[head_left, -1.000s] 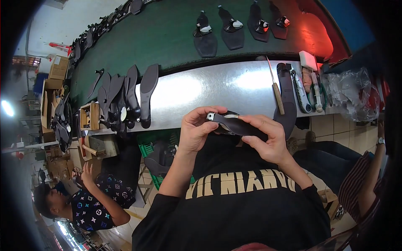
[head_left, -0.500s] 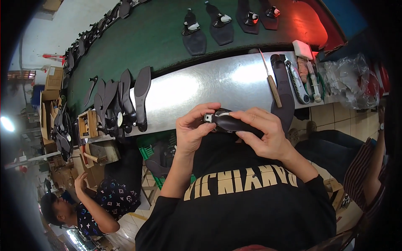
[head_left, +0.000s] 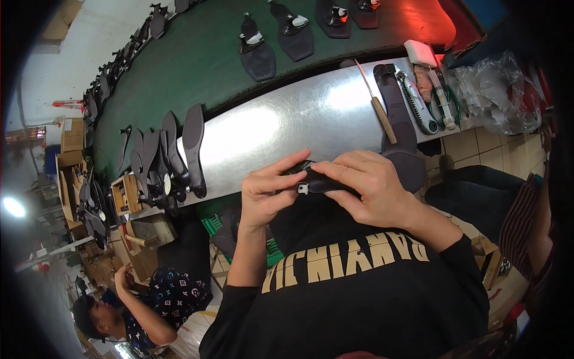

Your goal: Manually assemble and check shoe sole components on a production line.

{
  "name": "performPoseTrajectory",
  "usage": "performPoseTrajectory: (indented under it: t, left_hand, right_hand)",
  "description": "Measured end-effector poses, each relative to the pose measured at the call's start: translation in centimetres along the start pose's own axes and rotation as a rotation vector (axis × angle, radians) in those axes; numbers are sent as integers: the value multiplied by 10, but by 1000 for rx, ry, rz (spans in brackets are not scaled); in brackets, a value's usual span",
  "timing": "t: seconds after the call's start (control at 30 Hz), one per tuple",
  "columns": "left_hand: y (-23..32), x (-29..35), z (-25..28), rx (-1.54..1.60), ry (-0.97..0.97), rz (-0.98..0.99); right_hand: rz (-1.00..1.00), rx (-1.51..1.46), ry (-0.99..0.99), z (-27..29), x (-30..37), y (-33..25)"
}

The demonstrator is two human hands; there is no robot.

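Observation:
Both hands hold a small black sandal (head_left: 326, 186) in front of my chest, at the near edge of the metal worktop. My left hand (head_left: 269, 190) grips its left end, where a small white square piece shows just below the fingers. The left index finger is stretched over the top. My right hand (head_left: 373, 190) is closed round the other end, with its fingertips pressed on the upper side near the left fingertips and its thumb below. The fingers hide much of the sandal.
The metal worktop (head_left: 257, 137) adjoins a green table (head_left: 167, 84) bearing several sandals (head_left: 258, 60). At right lie a wooden-handled awl (head_left: 382, 119), dark soles (head_left: 399, 122), a utility knife (head_left: 418, 105), a syringe (head_left: 442, 105) and a plastic bag (head_left: 502, 90). Soles (head_left: 192, 134) stand left; a person (head_left: 149, 317) is lower left.
The sandal has turned in my hands: its white square end sits lower and more of its body is covered. My right fingertips have come closer to the left ones. The view has shifted slightly.

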State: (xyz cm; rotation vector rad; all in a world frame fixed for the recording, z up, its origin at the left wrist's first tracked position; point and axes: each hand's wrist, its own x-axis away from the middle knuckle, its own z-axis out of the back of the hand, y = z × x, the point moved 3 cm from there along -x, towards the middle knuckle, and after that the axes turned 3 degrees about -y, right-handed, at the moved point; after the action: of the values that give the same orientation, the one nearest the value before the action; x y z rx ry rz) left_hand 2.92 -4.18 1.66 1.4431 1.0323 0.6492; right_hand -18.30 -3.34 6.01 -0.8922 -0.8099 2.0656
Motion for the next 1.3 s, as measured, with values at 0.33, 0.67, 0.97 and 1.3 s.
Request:
performPoseTrajectory:
  t: [0.33,0.67,0.97,1.3]
  left_hand:
    - [-23,3,-15,166,215,281]
    - [-27,2,-24,91,236,277]
    - [-30,2,-27,93,274,331]
    - [-27,-3,-20,173,329,368]
  right_hand:
    - [-194,-199,34,-10,5,25]
    - [-128,-65,31,-13,8,26]
    - [-116,-67,-121,-11,10,29]
    - [-130,-34,-15,-24,15,33]
